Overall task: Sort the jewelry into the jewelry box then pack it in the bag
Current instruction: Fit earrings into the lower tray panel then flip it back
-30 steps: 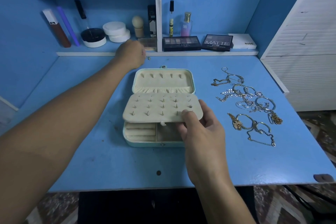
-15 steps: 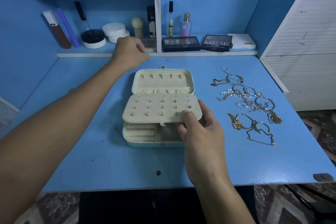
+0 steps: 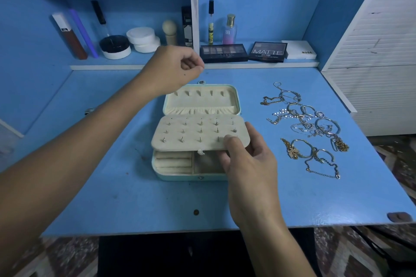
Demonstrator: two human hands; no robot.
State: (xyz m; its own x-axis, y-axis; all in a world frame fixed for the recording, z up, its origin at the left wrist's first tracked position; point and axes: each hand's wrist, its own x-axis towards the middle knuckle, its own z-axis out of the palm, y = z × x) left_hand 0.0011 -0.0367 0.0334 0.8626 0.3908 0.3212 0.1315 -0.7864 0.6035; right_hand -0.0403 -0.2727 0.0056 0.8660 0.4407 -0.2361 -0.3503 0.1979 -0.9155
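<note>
- Pale mint, cream-lined rectangular jewelry box point(image 3: 180, 176): lies open on the blue painted desk point(image 3: 135, 204), lid flat at the far side, between the 2 hands.
- Cream padded earring panel point(image 3: 198, 134): tilted above the box's lower compartments; small studs sit in several of its holes.
- Right hand point(image 3: 249, 164): thumb on top and fingers point(image 3: 254, 132) curled under the panel's near-right corner, holding it up.
- Left hand point(image 3: 174, 67): raised past the lid's far-left corner, fingertips point(image 3: 198, 67) closed together as if pinching something tiny; whether a stud is held is too small to tell.
- Loose heap of gold and silver chains, bangles and rings point(image 3: 308, 126): on the desk, well to the right of the right-hand fingers, not yet sorted.
- Ring rolls and open compartment point(image 3: 173, 162): under the panel, just left of the right-hand fingers; contents not discernible.
- Step in hand, judged: filling the earring panel, early in the sort.
- Next move, judged: bring the left fingertips down to a free hole and keep the panel steady; a small piece could slip.
- Bag: not in view.
</note>
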